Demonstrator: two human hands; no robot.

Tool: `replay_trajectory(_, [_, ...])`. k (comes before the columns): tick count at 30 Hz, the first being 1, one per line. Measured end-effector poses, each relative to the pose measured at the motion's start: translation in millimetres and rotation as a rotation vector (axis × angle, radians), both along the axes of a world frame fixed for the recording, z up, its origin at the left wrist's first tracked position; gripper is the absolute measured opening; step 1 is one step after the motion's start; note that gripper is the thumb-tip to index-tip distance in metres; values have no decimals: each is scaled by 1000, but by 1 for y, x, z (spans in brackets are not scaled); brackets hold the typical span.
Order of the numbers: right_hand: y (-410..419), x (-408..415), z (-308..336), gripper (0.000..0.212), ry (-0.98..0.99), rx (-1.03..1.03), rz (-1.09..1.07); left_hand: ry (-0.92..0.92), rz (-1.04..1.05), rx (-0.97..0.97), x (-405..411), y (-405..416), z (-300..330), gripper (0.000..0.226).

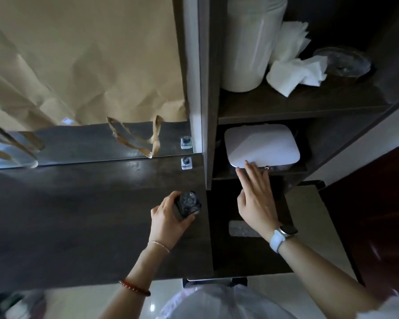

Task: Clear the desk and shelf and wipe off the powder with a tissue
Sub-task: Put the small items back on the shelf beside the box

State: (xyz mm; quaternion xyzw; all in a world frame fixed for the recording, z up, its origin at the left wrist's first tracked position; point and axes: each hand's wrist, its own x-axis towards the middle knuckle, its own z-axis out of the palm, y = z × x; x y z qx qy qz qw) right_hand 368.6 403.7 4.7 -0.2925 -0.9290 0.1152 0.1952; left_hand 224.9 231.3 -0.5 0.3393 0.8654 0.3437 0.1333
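Left hand (pixel 168 217), frame centre: fingers curled around a dark faceted glass bottle (pixel 187 203) standing on the matte dark wood desk (pixel 78 215). Right hand (pixel 257 196): fingers straight, tips touching the smooth rounded white box (pixel 262 146) in the lower shelf compartment. Crumpled white tissue (pixel 295 73) lies on the upper shelf (pixel 297 107), upper right

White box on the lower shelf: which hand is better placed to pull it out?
Right. The right hand is open, its fingertips already at the front edge of the white box. The left hand is busy, gripping a dark jar on the desk.
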Motion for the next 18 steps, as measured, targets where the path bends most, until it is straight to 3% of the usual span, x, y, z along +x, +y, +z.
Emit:
replay_trajectory(8, [-6,-27,0,70,-79,17,-169,-115,165,-18,-71,19,-25,55])
replay_trajectory(14, [-8,-28,-2,63,-100,-21,-210,-133,86,-60,-115,54,-34,53])
replay_trajectory(18, [-9,-30,-3,70,-89,-51,-222,-136,52,-88,-121,68,-34,60])
